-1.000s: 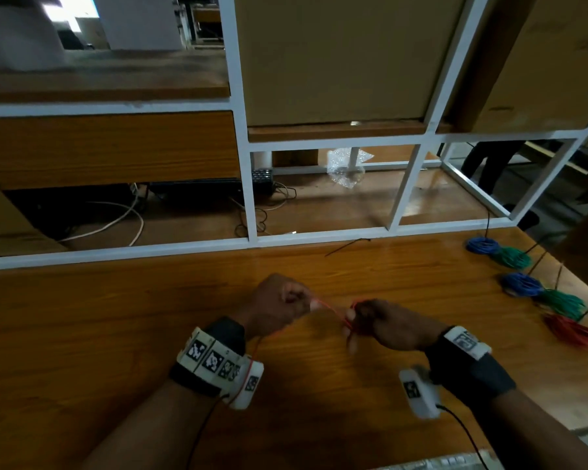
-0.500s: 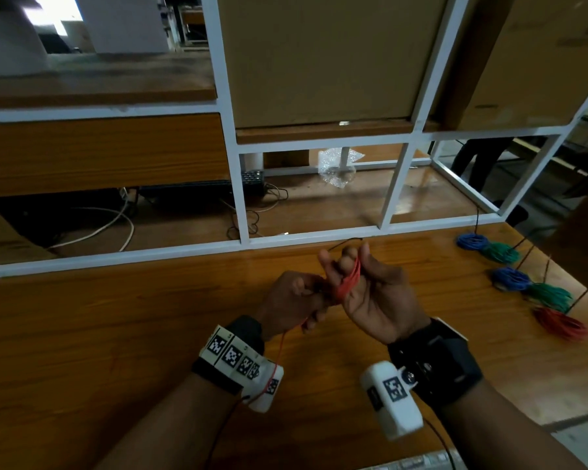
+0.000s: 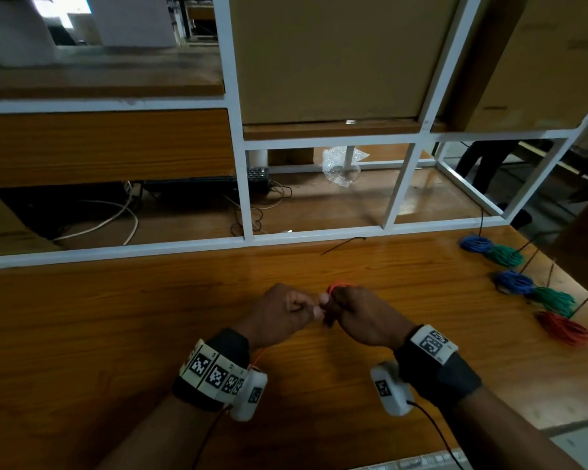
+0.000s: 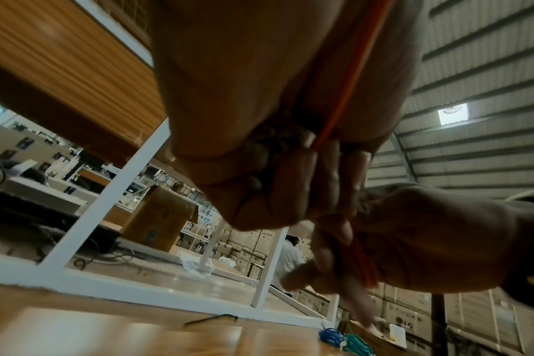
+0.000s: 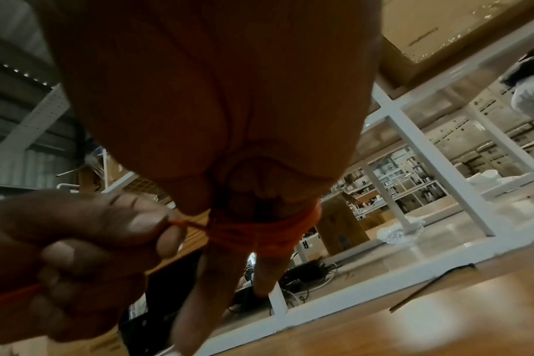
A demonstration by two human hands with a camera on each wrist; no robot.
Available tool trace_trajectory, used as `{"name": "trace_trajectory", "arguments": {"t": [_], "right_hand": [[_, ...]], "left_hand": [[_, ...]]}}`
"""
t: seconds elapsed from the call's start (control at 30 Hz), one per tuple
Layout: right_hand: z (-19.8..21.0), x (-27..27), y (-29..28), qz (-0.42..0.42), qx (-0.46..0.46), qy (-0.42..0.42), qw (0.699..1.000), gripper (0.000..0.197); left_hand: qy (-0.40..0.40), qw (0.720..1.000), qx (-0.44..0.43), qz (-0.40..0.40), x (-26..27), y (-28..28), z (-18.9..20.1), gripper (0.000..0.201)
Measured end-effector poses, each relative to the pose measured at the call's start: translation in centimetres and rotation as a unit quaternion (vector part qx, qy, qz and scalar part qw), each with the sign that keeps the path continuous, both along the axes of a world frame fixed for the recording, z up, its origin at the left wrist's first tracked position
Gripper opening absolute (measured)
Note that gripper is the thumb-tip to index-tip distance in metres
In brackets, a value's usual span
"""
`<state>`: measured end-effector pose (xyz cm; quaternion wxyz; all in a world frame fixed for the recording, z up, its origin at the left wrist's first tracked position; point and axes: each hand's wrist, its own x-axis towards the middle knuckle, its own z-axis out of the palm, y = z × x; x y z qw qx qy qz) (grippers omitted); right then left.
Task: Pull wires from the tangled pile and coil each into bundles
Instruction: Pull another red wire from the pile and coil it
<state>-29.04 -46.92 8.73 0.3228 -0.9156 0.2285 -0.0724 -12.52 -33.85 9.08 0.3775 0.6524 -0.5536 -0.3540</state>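
Observation:
A thin red wire (image 3: pixel 337 285) is wound in several turns around the fingers of my right hand (image 3: pixel 348 312); the right wrist view shows the red coil (image 5: pixel 264 232) circling two outstretched fingers. My left hand (image 3: pixel 287 308) is closed in a fist beside it and pinches the wire's free strand (image 5: pixel 180 222) between thumb and forefinger. In the left wrist view the red strand (image 4: pixel 345 101) runs along the palm into the curled fingers. Both hands hover just above the wooden table (image 3: pixel 82 334), near its middle. No tangled pile is in view.
Finished coils lie at the table's right edge: blue (image 3: pixel 476 244), green (image 3: pixel 504 256), blue (image 3: pixel 514 282), green (image 3: pixel 554 300) and red (image 3: pixel 562 329). A dark cable tie (image 3: pixel 342 245) lies near the white shelf frame (image 3: pixel 248 184) behind the table. Cardboard boxes stand on the shelves.
My right hand came down from its raised, palm-up pose and turned knuckles-up; both hands sank back towards the table, still joined by the red wire.

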Motion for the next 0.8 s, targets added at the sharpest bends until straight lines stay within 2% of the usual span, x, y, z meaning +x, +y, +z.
{"name": "trace_trajectory", "arguments": {"t": [0.1, 0.17, 0.23, 0.27, 0.33, 0.37, 0.43, 0.5, 0.57, 0.63, 0.7, 0.77, 0.8], "right_hand": [[1.4, -0.6, 0.2, 0.035, 0.078, 0.116, 0.989, 0.056], [1.9, -1.0, -0.1, 0.065, 0.075, 0.187, 0.977, 0.045], [2.1, -1.4, -0.4, 0.080, 0.080, 0.217, 0.969, 0.033], [2.2, -1.6, -0.5, 0.086, 0.088, 0.224, 0.967, 0.031], [2.5, -1.8, -0.3, 0.108, 0.135, 0.225, 0.959, 0.031], [2.6, -1.9, -0.1, 0.120, 0.184, 0.213, 0.952, 0.032], [2.5, -2.1, 0.4, 0.148, 0.295, 0.144, 0.933, 0.034], [2.2, -2.4, 0.8, 0.173, 0.394, 0.048, 0.901, 0.033], [1.9, -2.6, 1.1, 0.168, 0.494, -0.030, 0.853, 0.028], [2.2, -2.6, 1.7, 0.155, 0.570, -0.098, 0.801, 0.025], [2.8, -2.3, 2.3, 0.137, 0.626, -0.157, 0.752, 0.023], [3.2, -1.9, 2.4, 0.160, 0.696, -0.217, 0.665, 0.022], [3.4, -1.7, 2.4, 0.171, 0.714, -0.249, 0.631, 0.024]], "left_hand": [[-0.037, 0.998, 0.037, -0.038, 1.0, 0.5, 0.4, 0.014], [-0.077, 0.993, 0.066, -0.067, 1.6, 0.9, 0.7, 0.013], [-0.161, 0.984, 0.036, -0.075, 2.1, 0.9, 0.8, 0.015], [-0.225, 0.971, -0.009, -0.076, 2.3, 0.8, 0.7, 0.018], [-0.355, 0.927, -0.092, -0.083, 2.5, 0.0, 0.3, 0.027], [-0.385, 0.912, -0.111, -0.084, 2.8, -0.5, 0.2, 0.031], [-0.399, 0.902, -0.144, -0.075, 3.5, -1.5, 0.6, 0.038], [-0.373, 0.906, -0.187, -0.073, 3.8, -2.0, 1.4, 0.035], [-0.317, 0.919, -0.226, -0.063, 3.7, -2.8, 1.6, 0.029], [-0.240, 0.942, -0.232, -0.037, 3.2, -3.5, 1.1, 0.024], [-0.132, 0.971, -0.202, -0.012, 2.5, -3.9, 0.8, 0.020], [-0.024, 0.984, -0.176, -0.006, 1.3, -3.9, 0.5, 0.015], [0.012, 0.986, -0.165, 0.004, 0.6, -3.8, 0.4, 0.022]]}}
